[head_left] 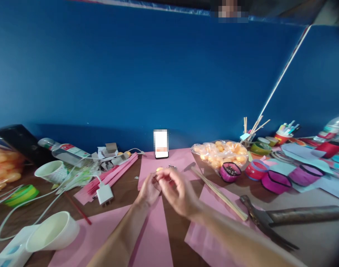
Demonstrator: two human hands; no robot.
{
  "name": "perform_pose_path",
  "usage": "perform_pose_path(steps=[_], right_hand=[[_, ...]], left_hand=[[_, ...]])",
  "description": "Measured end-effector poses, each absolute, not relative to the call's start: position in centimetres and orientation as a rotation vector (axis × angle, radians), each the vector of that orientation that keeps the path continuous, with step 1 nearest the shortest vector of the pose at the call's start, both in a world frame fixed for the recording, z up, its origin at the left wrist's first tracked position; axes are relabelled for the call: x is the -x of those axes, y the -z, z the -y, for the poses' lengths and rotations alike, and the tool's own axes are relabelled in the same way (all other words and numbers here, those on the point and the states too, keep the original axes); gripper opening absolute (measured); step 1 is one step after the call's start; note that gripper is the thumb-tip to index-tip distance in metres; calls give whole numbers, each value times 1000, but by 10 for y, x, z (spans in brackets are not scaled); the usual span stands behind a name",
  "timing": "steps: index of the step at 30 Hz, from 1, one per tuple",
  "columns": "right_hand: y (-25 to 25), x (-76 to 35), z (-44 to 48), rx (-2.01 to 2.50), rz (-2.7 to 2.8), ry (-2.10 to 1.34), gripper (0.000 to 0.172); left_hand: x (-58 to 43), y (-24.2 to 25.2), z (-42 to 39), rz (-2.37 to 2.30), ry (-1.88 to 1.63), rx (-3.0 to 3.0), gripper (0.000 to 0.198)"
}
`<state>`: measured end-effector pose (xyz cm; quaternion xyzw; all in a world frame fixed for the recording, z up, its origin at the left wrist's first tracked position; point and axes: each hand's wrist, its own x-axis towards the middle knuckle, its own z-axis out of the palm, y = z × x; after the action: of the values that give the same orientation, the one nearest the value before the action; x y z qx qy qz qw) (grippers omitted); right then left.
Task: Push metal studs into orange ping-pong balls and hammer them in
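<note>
Both my hands meet over the middle of the table, in front of the propped phone. My left hand [150, 190] has its fingers curled around what looks like an orange ping-pong ball [159, 169]; only its top edge shows above the fingers. Against it, my right hand [177, 191] holds thumb and fingers pinched together. Anything between those right fingertips is hidden. Just beyond the hands lies a small pile of dark metal bits [173, 167] on pink paper [147, 163].
A phone [161, 144] leans on the blue wall. Rightward are a bag of orange balls [214, 154], a purple dish [230, 172] of small dark pieces, wooden sticks [219, 193] and a hammer [269, 217]. Leftward are paper cups [53, 231], a white charger [105, 194] and cables.
</note>
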<state>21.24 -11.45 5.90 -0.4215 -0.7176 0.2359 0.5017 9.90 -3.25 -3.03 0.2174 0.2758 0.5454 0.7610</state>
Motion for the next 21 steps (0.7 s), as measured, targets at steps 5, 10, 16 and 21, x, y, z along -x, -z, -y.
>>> perform_pose_path(steps=[5, 10, 16, 21], right_hand=[[-19, -277, 65, 1563, 1696, -396, 18], [8, -293, 55, 1706, 1900, -266, 18], [6, -285, 56, 1751, 1987, -201, 21], [0, -284, 58, 1806, 2035, -220, 20]], left_hand=[[-100, 29, 31, -565, -1135, -440, 16], [-101, 31, 29, -563, -1114, -424, 16], [-101, 26, 32, -579, -1110, -444, 18], [-101, 26, 31, -588, -1108, -445, 20]])
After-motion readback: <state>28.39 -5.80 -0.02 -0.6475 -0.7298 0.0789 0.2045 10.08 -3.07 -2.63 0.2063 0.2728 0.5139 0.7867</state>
